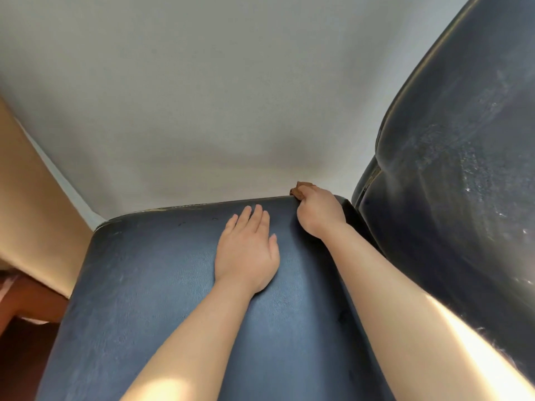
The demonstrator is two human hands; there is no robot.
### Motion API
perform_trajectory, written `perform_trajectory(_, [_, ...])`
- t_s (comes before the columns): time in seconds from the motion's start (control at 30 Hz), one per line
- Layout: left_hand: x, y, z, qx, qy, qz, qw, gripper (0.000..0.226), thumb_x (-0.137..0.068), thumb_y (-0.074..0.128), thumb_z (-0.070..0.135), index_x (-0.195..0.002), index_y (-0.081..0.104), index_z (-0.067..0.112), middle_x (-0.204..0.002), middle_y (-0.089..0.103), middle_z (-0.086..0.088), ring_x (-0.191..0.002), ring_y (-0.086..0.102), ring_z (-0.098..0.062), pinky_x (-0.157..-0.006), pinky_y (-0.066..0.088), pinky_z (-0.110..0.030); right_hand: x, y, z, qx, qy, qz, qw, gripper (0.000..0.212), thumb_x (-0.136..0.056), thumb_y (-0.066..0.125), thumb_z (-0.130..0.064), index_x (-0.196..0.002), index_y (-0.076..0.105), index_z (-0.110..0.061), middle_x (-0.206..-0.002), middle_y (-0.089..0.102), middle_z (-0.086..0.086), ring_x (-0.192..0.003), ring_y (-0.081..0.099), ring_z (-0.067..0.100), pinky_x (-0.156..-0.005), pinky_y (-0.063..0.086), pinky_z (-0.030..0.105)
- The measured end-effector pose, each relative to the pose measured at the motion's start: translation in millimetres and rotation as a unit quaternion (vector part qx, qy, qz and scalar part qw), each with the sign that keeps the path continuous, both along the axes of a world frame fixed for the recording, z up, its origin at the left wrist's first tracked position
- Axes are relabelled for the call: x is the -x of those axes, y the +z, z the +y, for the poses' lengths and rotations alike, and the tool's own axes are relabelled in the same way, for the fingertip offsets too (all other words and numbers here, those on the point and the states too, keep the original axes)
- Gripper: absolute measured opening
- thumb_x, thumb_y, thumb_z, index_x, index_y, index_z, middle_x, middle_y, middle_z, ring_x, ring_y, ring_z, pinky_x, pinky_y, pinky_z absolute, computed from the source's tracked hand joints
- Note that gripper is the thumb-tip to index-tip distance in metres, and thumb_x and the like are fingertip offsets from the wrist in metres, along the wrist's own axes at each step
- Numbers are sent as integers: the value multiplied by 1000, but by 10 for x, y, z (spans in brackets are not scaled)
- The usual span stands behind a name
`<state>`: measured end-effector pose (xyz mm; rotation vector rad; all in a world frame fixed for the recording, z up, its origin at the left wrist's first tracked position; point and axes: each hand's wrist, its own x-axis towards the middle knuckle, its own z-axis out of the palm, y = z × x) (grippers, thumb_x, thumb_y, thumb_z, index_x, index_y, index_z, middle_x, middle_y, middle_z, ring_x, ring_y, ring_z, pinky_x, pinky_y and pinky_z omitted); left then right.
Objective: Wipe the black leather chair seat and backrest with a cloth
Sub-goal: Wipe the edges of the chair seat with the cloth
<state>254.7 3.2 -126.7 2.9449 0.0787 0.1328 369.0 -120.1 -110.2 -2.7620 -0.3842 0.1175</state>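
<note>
The black leather chair seat (150, 299) fills the lower middle of the head view, and its dusty backrest (463, 169) rises along the right side. My left hand (247, 250) lies flat on the seat with straight fingers, near the seat's far edge. My right hand (318, 212) is curled over the far right corner of the seat and grips a small brown cloth (301, 189). Only a bit of the cloth shows beyond the fingers; the rest is hidden under the hand.
A pale grey floor (202, 96) lies beyond the seat. A beige wall with a light skirting (37, 183) runs along the left. Reddish-brown wood (26, 302) shows at the lower left beside the seat.
</note>
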Motion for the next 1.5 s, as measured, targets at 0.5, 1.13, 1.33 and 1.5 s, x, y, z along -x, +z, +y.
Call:
perform_trajectory(0.5, [189,49,75,6,28,8,1000,57,-101,10,33,-153,12,10,-162,7,-4,-148,1,-18,-119,-3,-32,411,0,69,52,44,-62,996,31,-87,38,-5,-116,50,-8,-122,51,9,-109,44,29,-80,35,32])
perform_trajectory(1.13, [124,25,195,37,-19,4,999,60,-98,13,34,-151,23,9,-160,16,-4,-148,8,-19,-117,-2,-28,544,-66,218,-2,39,-76,996,36,-85,41,-5,-119,52,-6,-119,51,12,-107,44,31,-87,35,34])
perform_trajectory(1.33, [109,12,395,56,-87,8,995,72,-89,11,46,-151,25,13,-160,16,0,-148,7,-15,-113,-8,-19,373,-87,256,22,45,-74,996,37,-87,41,-8,-122,51,-10,-120,51,10,-111,44,30,-86,33,33])
perform_trajectory(1.5, [114,-27,361,37,-81,-27,996,84,-81,-2,49,-148,35,12,-157,25,-2,-147,16,-17,-115,-4,-23,127,-34,333,-7,58,1,998,48,-88,37,-9,-132,51,-20,-143,45,1,-128,40,25,-104,35,34])
